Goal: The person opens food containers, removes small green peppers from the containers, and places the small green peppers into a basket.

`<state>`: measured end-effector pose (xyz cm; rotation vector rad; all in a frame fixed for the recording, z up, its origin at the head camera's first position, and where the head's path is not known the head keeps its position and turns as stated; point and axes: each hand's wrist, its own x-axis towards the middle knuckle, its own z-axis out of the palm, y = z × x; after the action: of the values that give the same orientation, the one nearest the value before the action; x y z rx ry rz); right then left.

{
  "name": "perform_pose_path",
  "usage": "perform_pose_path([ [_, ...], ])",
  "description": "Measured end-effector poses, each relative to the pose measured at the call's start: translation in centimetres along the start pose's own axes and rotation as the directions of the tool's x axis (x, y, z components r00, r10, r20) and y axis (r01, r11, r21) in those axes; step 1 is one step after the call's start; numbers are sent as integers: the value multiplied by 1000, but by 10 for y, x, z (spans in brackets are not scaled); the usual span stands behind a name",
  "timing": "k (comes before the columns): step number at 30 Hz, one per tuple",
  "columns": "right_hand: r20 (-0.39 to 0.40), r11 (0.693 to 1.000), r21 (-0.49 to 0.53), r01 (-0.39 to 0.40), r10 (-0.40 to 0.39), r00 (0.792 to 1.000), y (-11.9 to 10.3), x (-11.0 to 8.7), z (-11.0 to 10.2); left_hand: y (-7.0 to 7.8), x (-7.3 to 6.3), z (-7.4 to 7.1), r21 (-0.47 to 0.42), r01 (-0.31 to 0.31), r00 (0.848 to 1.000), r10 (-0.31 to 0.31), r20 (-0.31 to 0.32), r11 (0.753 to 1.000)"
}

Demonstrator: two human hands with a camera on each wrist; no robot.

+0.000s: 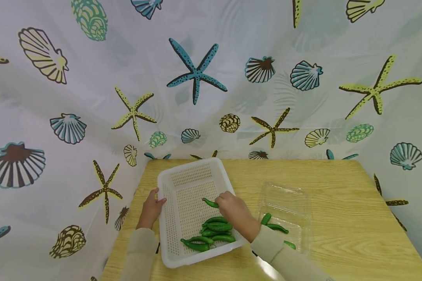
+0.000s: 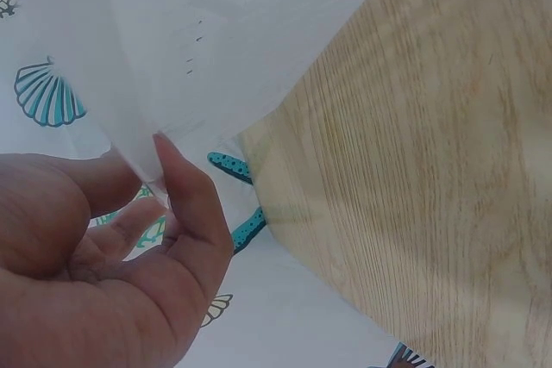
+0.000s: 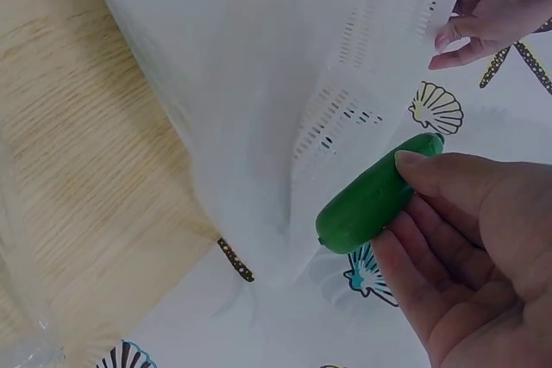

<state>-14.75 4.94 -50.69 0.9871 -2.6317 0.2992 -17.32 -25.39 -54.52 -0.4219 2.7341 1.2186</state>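
Note:
A white perforated plastic basket (image 1: 193, 203) stands on the table, tilted a little in the head view. At its left side my left hand (image 1: 150, 208) holds the rim, and the left wrist view shows thumb and fingers on either side of the basket's edge (image 2: 147, 157). Over the right part of the basket, my right hand (image 1: 235, 212) pinches a green chili pepper (image 3: 371, 200) between thumb and fingers. Several green chili peppers (image 1: 214, 230) lie piled in the basket's near end.
Right of the basket, a clear plastic clamshell box (image 1: 304, 224) lies with its lid folded back. A few green chili peppers (image 1: 277, 228) are in it, partly behind my right forearm. A patterned curtain (image 1: 204, 113) surrounds the wooden table (image 1: 351, 218).

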Motion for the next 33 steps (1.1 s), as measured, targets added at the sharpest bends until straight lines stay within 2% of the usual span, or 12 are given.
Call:
perform_pose_path([
  [9, 30, 1000, 0, -1, 1, 1000, -7, 3, 13, 2, -2, 0, -6, -9, 1000, 9, -6, 1000],
  [17, 75, 999, -23, 33, -31, 997, -13, -1, 25, 0, -1, 0, -7, 10, 1000, -10, 22, 1000],
  [33, 163, 999, 45, -7, -1, 987, -12, -9, 49, 1, -1, -1, -8, 17, 1000, -17, 18, 1000],
])
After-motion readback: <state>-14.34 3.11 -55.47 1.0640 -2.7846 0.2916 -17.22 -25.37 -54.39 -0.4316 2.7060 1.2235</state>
